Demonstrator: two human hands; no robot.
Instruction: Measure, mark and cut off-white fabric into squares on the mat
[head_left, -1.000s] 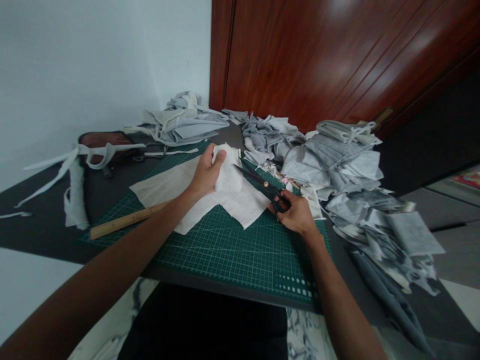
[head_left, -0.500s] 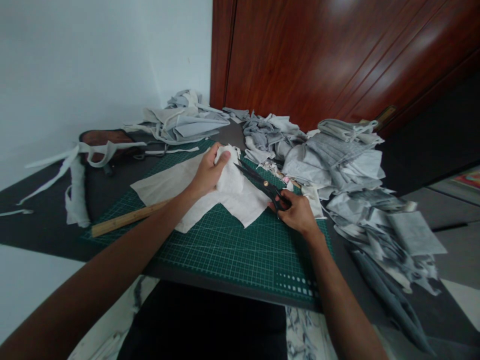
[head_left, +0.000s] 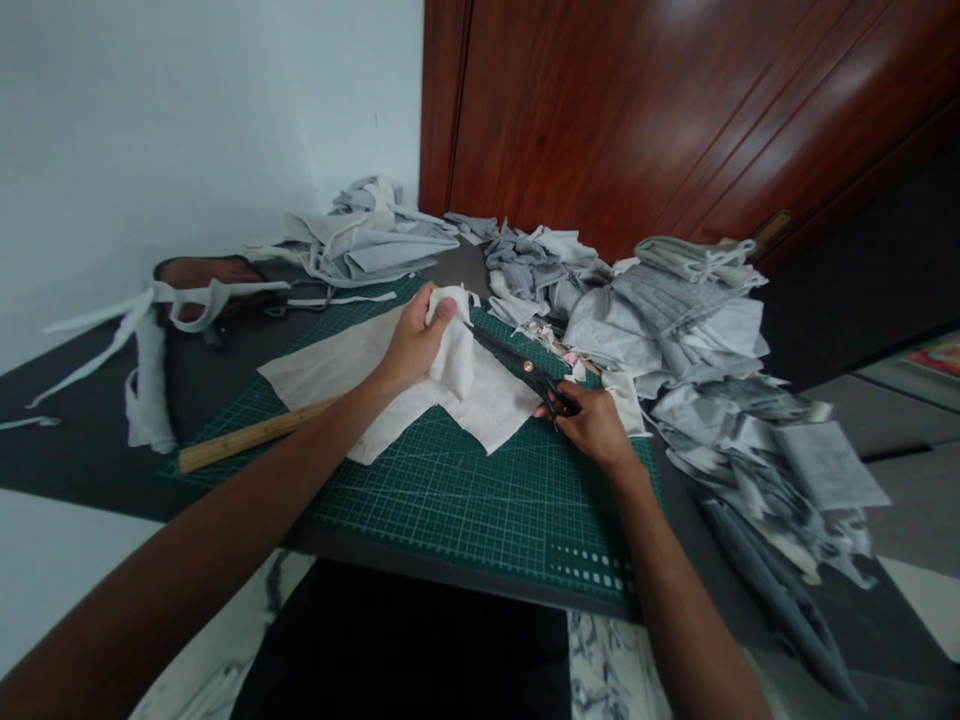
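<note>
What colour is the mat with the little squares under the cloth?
The cutting mat is dark green with a pale grid of lines; the head view shows it.

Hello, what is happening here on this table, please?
A person is cutting white fabric on a green cutting mat. The left hand lifts a bunched part of the fabric, and the right hand holds black scissors with the blades at that part. Grey fabric scraps lie piled to the right.
</note>
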